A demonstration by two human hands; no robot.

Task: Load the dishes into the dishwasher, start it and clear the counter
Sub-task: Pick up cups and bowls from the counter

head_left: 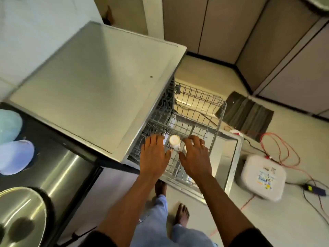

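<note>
1. We judge loading to be the step in hand. A white cup (174, 140) stands mouth-down in the pulled-out rack (197, 107) of the dishwasher (89, 82), close to the dishwasher's front opening.
2. The left hand (154, 155) lies flat over the rack wires just beside the cup. Its fingers are straight and spread, its thumb angles toward the cup, and it holds nothing. We cannot tell whether the thumb touches.
3. The right hand (195, 155) flanks the cup on the other side, fingers bent down over the wires. We cannot tell whether they grip the rack, hold something pale under the palm, or merely hover.
4. Both forearms reach forward and down toward the dishwasher, nearly parallel, above its lowered door (233, 154).
5. On the dark counter (48, 139) left of the dishwasher wait a pale blue bowl (8, 125), a white plate (16, 157) and a steel pan (21, 216).
6. The rack looks otherwise bare, so we take the task to be at an early stage. The next move calls for seating the cup steady between the wires, then turning to the counter for another dish.
</note>
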